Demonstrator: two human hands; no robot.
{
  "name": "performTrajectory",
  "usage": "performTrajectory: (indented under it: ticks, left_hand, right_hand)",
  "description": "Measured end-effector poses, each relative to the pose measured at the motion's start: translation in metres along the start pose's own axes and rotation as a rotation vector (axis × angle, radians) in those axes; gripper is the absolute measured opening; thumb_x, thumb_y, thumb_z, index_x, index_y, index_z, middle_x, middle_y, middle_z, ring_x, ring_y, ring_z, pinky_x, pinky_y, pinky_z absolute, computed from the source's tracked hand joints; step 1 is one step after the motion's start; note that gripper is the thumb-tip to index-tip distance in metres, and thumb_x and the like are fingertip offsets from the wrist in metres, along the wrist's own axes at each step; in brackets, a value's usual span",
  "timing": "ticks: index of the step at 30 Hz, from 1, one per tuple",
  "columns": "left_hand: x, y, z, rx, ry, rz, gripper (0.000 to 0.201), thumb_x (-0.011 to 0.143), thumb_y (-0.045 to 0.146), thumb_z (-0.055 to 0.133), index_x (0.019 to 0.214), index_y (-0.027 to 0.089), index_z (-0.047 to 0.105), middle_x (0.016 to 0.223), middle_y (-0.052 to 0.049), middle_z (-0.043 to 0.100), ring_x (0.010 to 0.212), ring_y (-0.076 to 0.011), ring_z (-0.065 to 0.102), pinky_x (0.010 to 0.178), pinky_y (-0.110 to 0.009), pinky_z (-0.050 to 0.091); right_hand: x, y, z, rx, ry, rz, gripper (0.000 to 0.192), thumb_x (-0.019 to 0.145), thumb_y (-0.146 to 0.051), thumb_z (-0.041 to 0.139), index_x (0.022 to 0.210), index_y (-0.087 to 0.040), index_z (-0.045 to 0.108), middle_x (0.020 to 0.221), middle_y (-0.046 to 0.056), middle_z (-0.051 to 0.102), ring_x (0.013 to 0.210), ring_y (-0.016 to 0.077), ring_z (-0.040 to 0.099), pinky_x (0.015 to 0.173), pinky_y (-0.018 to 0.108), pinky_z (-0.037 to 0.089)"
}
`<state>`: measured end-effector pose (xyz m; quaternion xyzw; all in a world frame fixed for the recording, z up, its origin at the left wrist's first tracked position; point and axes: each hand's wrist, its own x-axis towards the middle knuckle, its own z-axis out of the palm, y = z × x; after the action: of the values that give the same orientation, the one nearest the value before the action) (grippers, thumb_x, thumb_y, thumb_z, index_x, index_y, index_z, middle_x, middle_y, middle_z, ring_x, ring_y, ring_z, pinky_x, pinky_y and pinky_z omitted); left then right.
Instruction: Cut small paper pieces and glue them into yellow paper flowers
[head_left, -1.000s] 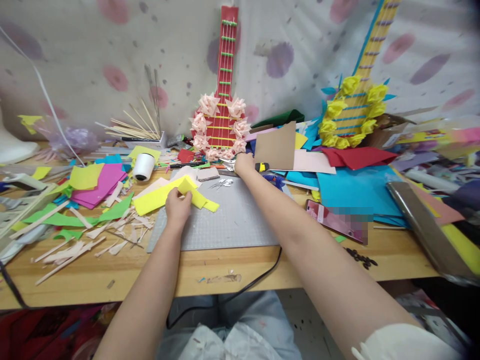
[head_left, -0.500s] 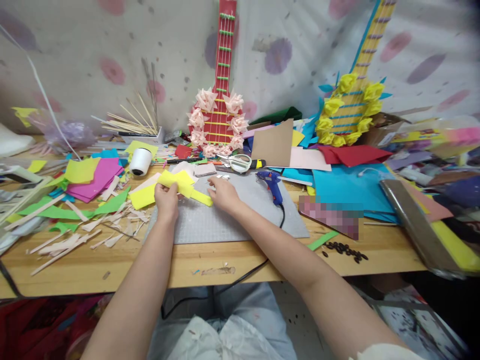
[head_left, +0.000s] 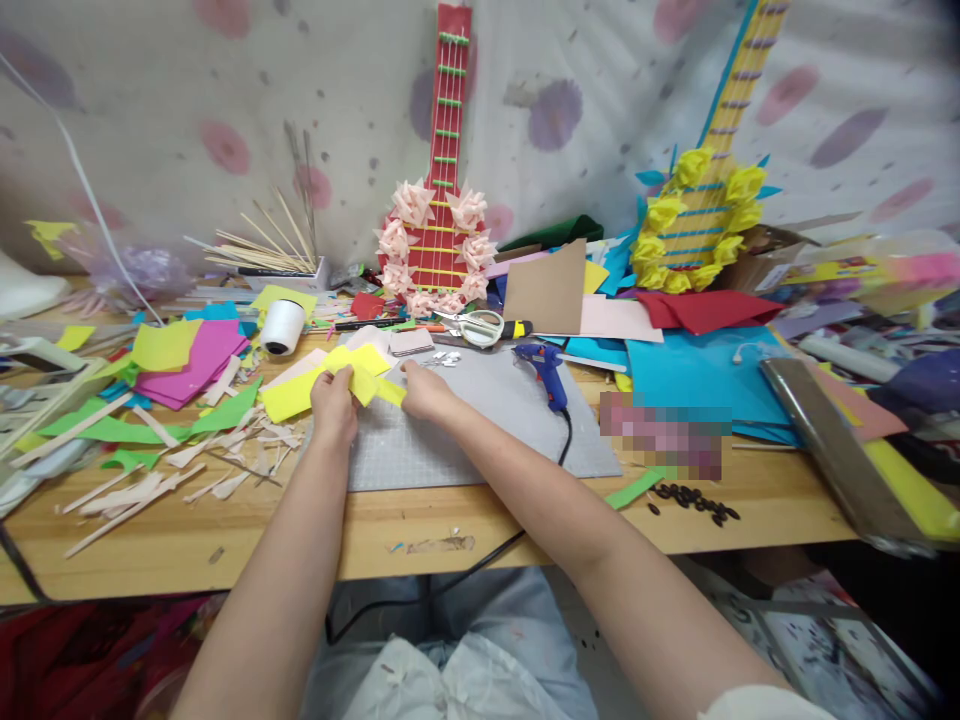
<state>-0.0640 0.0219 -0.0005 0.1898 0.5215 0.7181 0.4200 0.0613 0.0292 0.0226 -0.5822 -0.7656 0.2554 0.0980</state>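
My left hand [head_left: 334,403] is closed with thumb and fingers on a bright yellow paper piece [head_left: 366,382], which is folded and creased. A narrow strip of it runs to the right, where my right hand [head_left: 426,393] pinches its end. The paper stretches between the two hands above a grey cutting mat [head_left: 450,450]. Beside my left hand lies a flat yellow paper sheet [head_left: 287,398]. Small white bits [head_left: 448,358] rest on the mat beyond my right hand, near a stack of pale pink pieces [head_left: 411,342].
A blue glue gun [head_left: 550,375] with a black cord lies on the mat's right side. Scissors [head_left: 480,327] are behind. A red paper guitar [head_left: 442,230] with pink flowers and a yellow one [head_left: 709,210] stand at the back. Paper scraps [head_left: 142,490] litter the left.
My right hand has moved slightly left and closed on the strip's end; before, its fingers were beside it. My left hand keeps its hold on the paper.
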Motion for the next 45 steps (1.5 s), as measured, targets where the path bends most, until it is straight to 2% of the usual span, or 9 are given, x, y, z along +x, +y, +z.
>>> performTrajectory:
  ticks: [3, 7, 10, 12, 19, 23, 30, 37, 45]
  left_hand:
    - [-0.003, 0.003, 0.003, -0.09, -0.05, -0.006, 0.008, 0.067, 0.013, 0.054, 0.074, 0.015, 0.051, 0.074, 0.0, 0.06, 0.067, -0.0101, 0.059, 0.064, -0.023, 0.05]
    - [-0.004, 0.007, 0.003, -0.173, -0.134, -0.086, 0.011, 0.07, 0.01, 0.05, 0.079, 0.014, 0.054, 0.073, -0.001, 0.062, 0.065, -0.0098, 0.06, 0.061, -0.021, 0.05]
    - [-0.005, 0.006, 0.003, -0.171, -0.15, -0.189, 0.01, 0.073, 0.01, 0.046, 0.079, 0.012, 0.054, 0.069, -0.003, 0.061, 0.064, -0.0112, 0.061, 0.06, -0.022, 0.051]
    - [-0.007, 0.004, 0.005, -0.157, -0.179, -0.221, 0.014, 0.075, 0.01, 0.043, 0.084, 0.011, 0.054, 0.072, -0.006, 0.063, 0.068, -0.0136, 0.063, 0.062, -0.026, 0.052]
    - [-0.027, -0.003, 0.013, -0.086, -0.418, -0.299, 0.026, 0.081, 0.023, 0.043, 0.099, 0.008, 0.056, 0.087, -0.012, 0.066, 0.076, -0.0188, 0.064, 0.071, -0.033, 0.052]
    - [-0.03, -0.008, 0.012, -0.04, -0.556, -0.237, 0.028, 0.07, 0.024, 0.06, 0.095, 0.01, 0.058, 0.088, -0.01, 0.066, 0.076, -0.0192, 0.064, 0.072, -0.034, 0.05]
    - [-0.029, -0.019, 0.012, 0.056, -0.415, -0.111, 0.039, 0.05, 0.02, 0.071, 0.085, 0.013, 0.055, 0.077, -0.002, 0.064, 0.065, -0.014, 0.06, 0.066, -0.03, 0.048]
    - [-0.023, -0.017, 0.011, 0.091, -0.331, -0.021, 0.03, 0.056, 0.021, 0.064, 0.083, 0.015, 0.053, 0.076, -0.002, 0.064, 0.067, -0.0154, 0.062, 0.064, -0.03, 0.05]
    - [0.012, 0.004, -0.012, 0.249, 0.011, 0.18, 0.024, 0.06, 0.009, 0.049, 0.083, 0.015, 0.049, 0.088, -0.006, 0.061, 0.072, -0.0163, 0.064, 0.063, -0.032, 0.053]
  right_hand:
    - [0.002, 0.003, -0.002, 0.18, 0.025, -0.021, 0.05, 0.065, -0.012, 0.058, 0.113, -0.018, 0.046, 0.091, 0.006, 0.063, 0.082, 0.0194, 0.06, 0.069, 0.029, 0.045]
    - [0.002, 0.014, -0.009, 0.673, 0.114, -0.013, 0.038, 0.065, -0.012, 0.059, 0.101, -0.02, 0.049, 0.078, -0.002, 0.06, 0.069, 0.0121, 0.058, 0.063, 0.025, 0.046]
    - [-0.001, 0.025, -0.014, 1.056, 0.064, -0.026, 0.035, 0.063, -0.012, 0.061, 0.094, -0.019, 0.048, 0.072, -0.004, 0.058, 0.064, 0.01, 0.057, 0.06, 0.023, 0.047]
    - [-0.004, 0.033, -0.012, 1.205, 0.007, -0.032, 0.035, 0.06, -0.012, 0.064, 0.091, -0.019, 0.049, 0.069, -0.004, 0.058, 0.061, 0.0098, 0.056, 0.056, 0.022, 0.047]
    - [-0.012, 0.051, 0.01, 1.383, -0.101, -0.03, 0.045, 0.051, -0.019, 0.071, 0.091, -0.018, 0.05, 0.075, -0.001, 0.062, 0.062, 0.0111, 0.057, 0.056, 0.022, 0.045]
    - [-0.012, 0.052, 0.012, 1.359, -0.123, -0.062, 0.047, 0.051, -0.021, 0.072, 0.092, -0.019, 0.049, 0.076, -0.002, 0.061, 0.062, 0.0106, 0.057, 0.058, 0.023, 0.045]
    - [-0.011, 0.05, 0.015, 1.233, -0.042, -0.073, 0.045, 0.054, -0.022, 0.07, 0.093, -0.019, 0.048, 0.069, -0.005, 0.054, 0.061, 0.009, 0.053, 0.058, 0.022, 0.043]
    - [-0.008, 0.053, 0.016, 1.195, 0.139, -0.009, 0.031, 0.055, -0.02, 0.065, 0.083, -0.018, 0.052, 0.064, -0.006, 0.05, 0.058, 0.0082, 0.05, 0.057, 0.022, 0.041]
    - [-0.007, 0.069, 0.006, 1.256, 0.197, 0.033, 0.033, 0.052, -0.023, 0.068, 0.081, -0.018, 0.053, 0.068, -0.004, 0.055, 0.059, 0.0082, 0.051, 0.055, 0.021, 0.04]
